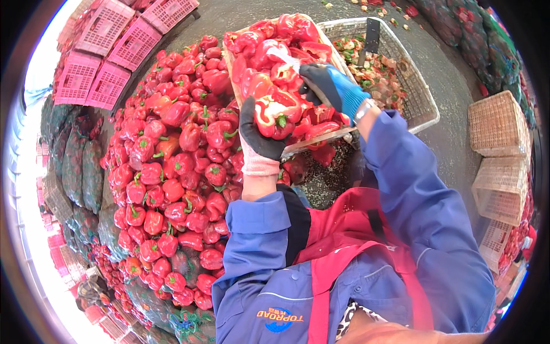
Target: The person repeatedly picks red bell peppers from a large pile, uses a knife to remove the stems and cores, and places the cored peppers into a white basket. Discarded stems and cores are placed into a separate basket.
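Note:
My left hand point(260, 133), in a black-coated glove with a pink cuff, holds a cut red bell pepper point(278, 112) whose pale inside and green stem face up. My right hand point(328, 86), in a black and blue glove, is curled just right of that pepper. Its fingers close on a pale shiny object point(283, 55), blurred and partly hidden, so its kind is unclear. Both hands are over a light-coloured crate point(316, 142) heaped with opened red peppers point(262, 47). A large pile of whole red peppers point(172, 159) lies on the left.
Behind the crate, a white-rimmed basket point(432, 114) holds pepper scraps point(380, 81); a dark strip point(372, 36) crosses its rim. Pink crates point(114, 47) stand far left, near filled net sacks point(79, 167). On the right are beige baskets point(494, 124) and more sacks point(468, 38).

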Motion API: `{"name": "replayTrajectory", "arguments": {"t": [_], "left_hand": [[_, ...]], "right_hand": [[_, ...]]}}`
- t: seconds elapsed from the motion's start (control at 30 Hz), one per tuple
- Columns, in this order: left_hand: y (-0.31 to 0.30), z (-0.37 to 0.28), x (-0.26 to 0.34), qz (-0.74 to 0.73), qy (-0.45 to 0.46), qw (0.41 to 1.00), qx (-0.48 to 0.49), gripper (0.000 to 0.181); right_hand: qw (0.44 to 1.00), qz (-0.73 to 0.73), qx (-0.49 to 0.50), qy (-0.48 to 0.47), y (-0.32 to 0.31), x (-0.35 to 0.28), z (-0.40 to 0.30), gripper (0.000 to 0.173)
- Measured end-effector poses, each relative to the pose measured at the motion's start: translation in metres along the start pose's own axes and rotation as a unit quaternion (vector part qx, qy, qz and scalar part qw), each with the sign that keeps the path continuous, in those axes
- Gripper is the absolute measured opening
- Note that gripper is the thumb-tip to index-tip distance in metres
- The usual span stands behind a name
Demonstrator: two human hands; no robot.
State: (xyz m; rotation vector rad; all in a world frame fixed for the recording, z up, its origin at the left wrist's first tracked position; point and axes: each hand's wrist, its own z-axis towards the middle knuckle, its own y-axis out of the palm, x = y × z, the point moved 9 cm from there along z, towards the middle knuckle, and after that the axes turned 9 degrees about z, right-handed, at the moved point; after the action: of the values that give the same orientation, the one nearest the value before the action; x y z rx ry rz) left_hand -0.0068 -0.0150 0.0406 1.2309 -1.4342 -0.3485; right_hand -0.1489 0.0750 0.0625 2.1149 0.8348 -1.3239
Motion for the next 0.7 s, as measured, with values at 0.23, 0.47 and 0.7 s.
{"name": "replayTrajectory", "arguments": {"t": [0.23, 0.47, 0.7], "left_hand": [[-0.017, 0.015, 0.004, -0.023, 0.022, 0.999, 0.034, 0.049], [-0.013, -0.002, 0.029, -0.037, 0.127, 0.989, 0.070, 0.036], [-0.018, -0.002, 0.025, 0.098, 0.219, 0.969, 0.057, 0.038]], "right_hand": [[0.989, 0.137, -0.047, 0.027, 0.033, 0.024, -0.128, 0.042], [0.974, -0.028, -0.029, -0.222, 0.039, 0.090, -0.142, 0.043], [0.974, 0.207, 0.011, -0.092, 0.038, 0.078, -0.140, 0.046]]}}
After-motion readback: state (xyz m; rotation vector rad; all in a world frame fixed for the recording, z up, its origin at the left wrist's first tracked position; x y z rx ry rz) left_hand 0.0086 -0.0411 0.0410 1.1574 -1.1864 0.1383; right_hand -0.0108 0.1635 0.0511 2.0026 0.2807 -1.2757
